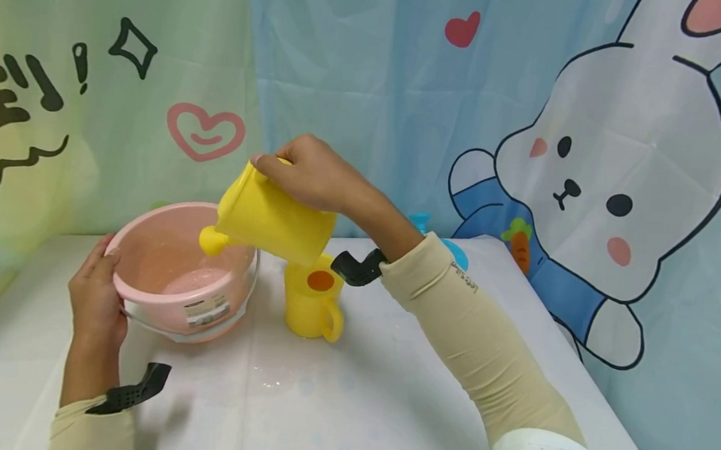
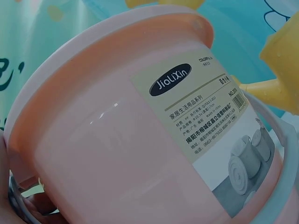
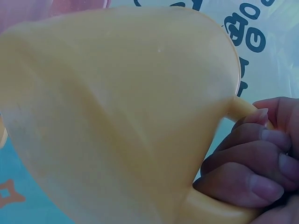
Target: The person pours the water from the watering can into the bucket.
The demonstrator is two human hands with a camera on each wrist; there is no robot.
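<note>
My right fingers [image 3: 245,156] grip the watering can [image 1: 277,221], left fingers [image 1: 95,260] clasp the bucket [image 1: 162,313]; best tilt gently, spout [image 1: 212,240] aimed inside.

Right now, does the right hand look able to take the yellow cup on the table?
Probably not yet: the right hand is gripping the watering can. Once free, it could likely reach the cup, whose handle looks unobstructed.

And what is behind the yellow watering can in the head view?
The pink bucket, a yellow cup and the curtain show around the watering can; it partly covers the bucket's and cup's rims.
</note>
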